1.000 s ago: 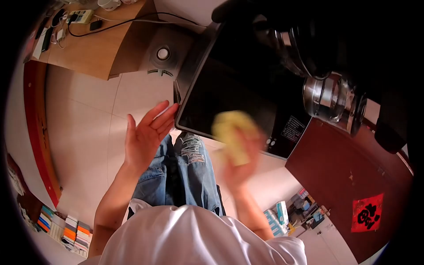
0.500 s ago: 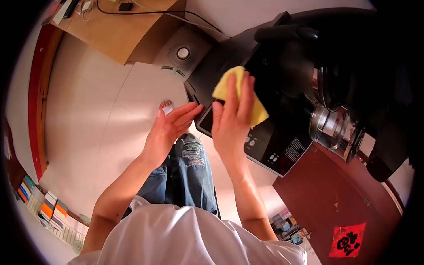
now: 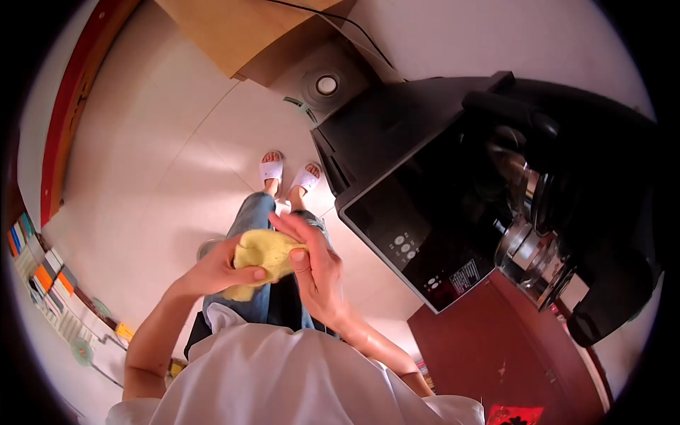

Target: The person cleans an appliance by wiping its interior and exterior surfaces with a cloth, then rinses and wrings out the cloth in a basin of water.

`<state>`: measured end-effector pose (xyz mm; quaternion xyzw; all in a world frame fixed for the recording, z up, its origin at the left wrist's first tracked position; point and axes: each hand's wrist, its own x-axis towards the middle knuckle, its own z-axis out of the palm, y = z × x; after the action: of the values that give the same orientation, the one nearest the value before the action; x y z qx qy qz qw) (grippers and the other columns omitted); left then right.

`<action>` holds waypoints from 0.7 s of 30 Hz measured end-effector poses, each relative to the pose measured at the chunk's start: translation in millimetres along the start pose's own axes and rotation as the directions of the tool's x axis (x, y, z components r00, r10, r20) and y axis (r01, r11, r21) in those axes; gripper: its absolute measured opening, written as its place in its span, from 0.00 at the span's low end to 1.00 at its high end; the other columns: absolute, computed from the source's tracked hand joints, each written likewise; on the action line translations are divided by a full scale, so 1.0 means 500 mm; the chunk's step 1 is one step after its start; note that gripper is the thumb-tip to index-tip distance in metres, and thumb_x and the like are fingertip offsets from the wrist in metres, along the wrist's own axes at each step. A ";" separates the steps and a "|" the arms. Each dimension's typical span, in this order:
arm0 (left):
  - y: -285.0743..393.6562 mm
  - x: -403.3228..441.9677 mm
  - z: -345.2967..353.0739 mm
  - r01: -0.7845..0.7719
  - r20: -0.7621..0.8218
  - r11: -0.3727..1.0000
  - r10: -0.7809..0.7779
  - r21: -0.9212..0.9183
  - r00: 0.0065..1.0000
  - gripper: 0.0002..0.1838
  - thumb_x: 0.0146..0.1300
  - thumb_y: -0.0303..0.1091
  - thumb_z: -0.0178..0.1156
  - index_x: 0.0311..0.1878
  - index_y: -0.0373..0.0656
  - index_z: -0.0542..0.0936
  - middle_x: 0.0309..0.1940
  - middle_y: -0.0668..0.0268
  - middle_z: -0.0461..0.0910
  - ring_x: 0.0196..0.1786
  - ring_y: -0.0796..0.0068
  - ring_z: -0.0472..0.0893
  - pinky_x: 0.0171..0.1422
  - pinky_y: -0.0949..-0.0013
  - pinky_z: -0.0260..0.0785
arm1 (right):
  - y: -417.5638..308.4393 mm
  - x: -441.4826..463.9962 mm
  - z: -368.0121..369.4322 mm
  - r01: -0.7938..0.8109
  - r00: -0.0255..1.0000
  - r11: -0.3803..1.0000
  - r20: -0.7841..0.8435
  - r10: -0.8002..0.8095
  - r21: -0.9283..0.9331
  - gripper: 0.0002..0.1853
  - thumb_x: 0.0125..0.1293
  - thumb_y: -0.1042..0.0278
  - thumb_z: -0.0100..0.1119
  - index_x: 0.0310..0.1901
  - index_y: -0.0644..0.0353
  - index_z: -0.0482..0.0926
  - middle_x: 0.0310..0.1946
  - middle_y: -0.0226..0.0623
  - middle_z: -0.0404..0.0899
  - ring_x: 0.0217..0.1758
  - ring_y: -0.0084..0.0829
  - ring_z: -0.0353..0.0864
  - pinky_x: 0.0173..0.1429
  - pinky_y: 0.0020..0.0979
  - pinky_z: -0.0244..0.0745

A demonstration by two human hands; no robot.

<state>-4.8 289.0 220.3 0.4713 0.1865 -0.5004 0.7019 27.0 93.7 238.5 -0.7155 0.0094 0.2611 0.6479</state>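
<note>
The yellow cloth [image 3: 263, 246] is held between both hands, above the jeans [image 3: 256, 212] and apart from the black panel [image 3: 379, 202]. Left hand [image 3: 211, 273]: fingers and thumb closed on the cloth's left side. Right hand [image 3: 321, 278]: thumb and fingers narrowed on its right end. Sound handling, in my judgement, calls for a firm left hold, even right-hand tucking, and the loose lower flap gathered in.

The cloth [image 3: 268, 248] is plain yellow, the jeans [image 3: 255, 212] blue, the shirt [image 3: 283, 368] and slippers [image 3: 271, 168] white. White print [image 3: 465, 276] marks the black panel [image 3: 386, 205]; the desk [image 3: 212, 32] is tan.
</note>
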 end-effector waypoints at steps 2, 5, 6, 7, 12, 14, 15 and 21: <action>0.005 0.002 -0.056 -0.063 -0.076 0.956 0.088 0.286 0.993 0.22 0.54 0.35 0.65 0.51 0.39 0.72 0.42 0.64 0.78 0.43 0.71 0.79 0.51 0.68 0.70 | 0.007 -0.014 -0.022 0.006 0.997 0.953 0.071 0.017 -0.302 0.12 0.64 0.73 0.54 0.49 0.60 0.72 0.36 0.48 0.79 0.35 0.46 0.80 0.37 0.33 0.74; 0.010 0.042 -0.103 -0.122 -0.344 0.684 0.503 0.719 0.793 0.23 0.52 0.34 0.67 0.51 0.40 0.74 0.47 0.63 0.75 0.48 0.72 0.76 0.53 0.69 0.67 | -0.018 -0.027 -0.025 -0.246 0.954 0.922 0.092 0.285 -0.300 0.12 0.65 0.75 0.51 0.50 0.62 0.72 0.38 0.45 0.80 0.34 0.42 0.82 0.40 0.30 0.75; 0.012 0.053 -0.103 -0.072 -0.380 0.540 0.674 0.839 0.633 0.24 0.52 0.36 0.67 0.51 0.40 0.74 0.51 0.61 0.73 0.53 0.71 0.74 0.55 0.68 0.66 | -0.016 -0.021 -0.019 -0.175 0.983 0.937 0.003 0.184 -0.303 0.16 0.58 0.76 0.58 0.49 0.59 0.73 0.37 0.45 0.79 0.36 0.44 0.81 0.40 0.35 0.75; 0.021 0.059 -0.094 -0.184 -0.486 0.739 0.588 0.648 0.647 0.27 0.54 0.40 0.65 0.55 0.40 0.71 0.54 0.61 0.71 0.56 0.71 0.71 0.58 0.67 0.64 | -0.014 -0.002 -0.014 -0.012 1.000 0.918 0.007 0.017 -0.397 0.18 0.57 0.75 0.59 0.50 0.59 0.73 0.39 0.44 0.79 0.39 0.43 0.80 0.42 0.35 0.75; 0.034 0.077 -0.052 -0.367 -0.179 0.822 0.320 -0.435 0.930 0.43 0.56 0.55 0.62 0.68 0.42 0.56 0.63 0.63 0.64 0.66 0.69 0.63 0.67 0.66 0.57 | -0.052 0.077 0.051 0.363 0.929 0.648 0.318 -0.191 -0.670 0.26 0.47 0.72 0.68 0.52 0.59 0.75 0.49 0.41 0.75 0.51 0.41 0.75 0.53 0.37 0.73; 0.093 0.100 -0.053 -0.309 -0.129 0.826 0.282 -0.472 0.951 0.38 0.62 0.48 0.58 0.69 0.42 0.54 0.62 0.64 0.64 0.64 0.72 0.65 0.66 0.68 0.59 | -0.062 0.092 0.055 0.390 0.910 0.675 0.372 -0.181 -0.626 0.23 0.50 0.67 0.67 0.50 0.60 0.77 0.48 0.43 0.76 0.49 0.42 0.77 0.53 0.39 0.73; 0.093 0.116 -0.073 -0.289 -0.179 0.825 0.230 -0.486 0.957 0.35 0.64 0.46 0.56 0.69 0.42 0.54 0.62 0.64 0.64 0.64 0.72 0.65 0.65 0.68 0.59 | -0.058 0.088 0.027 0.348 0.925 0.772 0.330 -0.189 -0.533 0.21 0.52 0.64 0.66 0.49 0.61 0.78 0.48 0.43 0.76 0.49 0.42 0.77 0.53 0.39 0.73; 0.116 0.262 -0.157 -0.282 -0.321 0.778 0.519 0.561 0.792 0.31 0.66 0.38 0.52 0.65 0.35 0.53 0.59 0.52 0.59 0.63 0.56 0.59 0.67 0.61 0.52 | -0.055 0.029 -0.148 -0.184 0.889 0.455 -0.344 -0.300 -0.872 0.16 0.66 0.61 0.49 0.47 0.65 0.75 0.54 0.47 0.69 0.56 0.46 0.68 0.59 0.42 0.64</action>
<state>118.7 289.6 113.6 0.7653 0.1071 -0.2380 0.5883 76.1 33.8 260.1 -0.9857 -0.0031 0.0298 0.1659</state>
